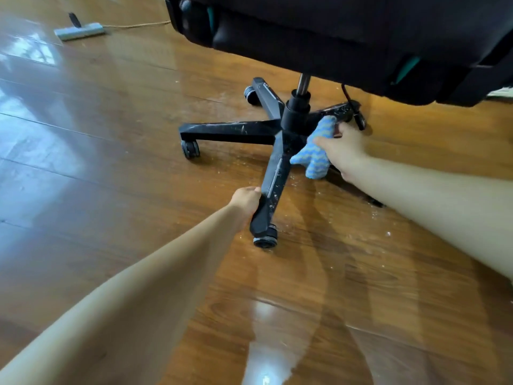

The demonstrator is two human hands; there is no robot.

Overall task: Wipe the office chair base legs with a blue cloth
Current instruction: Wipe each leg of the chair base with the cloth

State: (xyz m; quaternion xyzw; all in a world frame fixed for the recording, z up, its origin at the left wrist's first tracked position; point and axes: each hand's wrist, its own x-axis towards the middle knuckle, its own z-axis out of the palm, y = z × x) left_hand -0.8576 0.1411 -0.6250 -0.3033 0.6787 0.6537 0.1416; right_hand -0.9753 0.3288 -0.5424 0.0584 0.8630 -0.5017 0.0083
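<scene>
A black office chair base (283,132) with several dusty legs on castors stands on the wooden floor under the dark seat (347,37). My left hand (247,200) grips the near leg (273,184) just above its castor (266,238). My right hand (342,150) holds a blue zigzag-patterned cloth (315,151) against the base, next to the centre hub and the right rear leg (333,111). Part of a leg lies hidden under my right hand and forearm.
Shiny wooden floor (111,134) spreads to the left, with white crumbs and dust scattered around the base. A grey flat mop head (79,30) with a cord lies at the far left back. The chair seat overhangs the base from above.
</scene>
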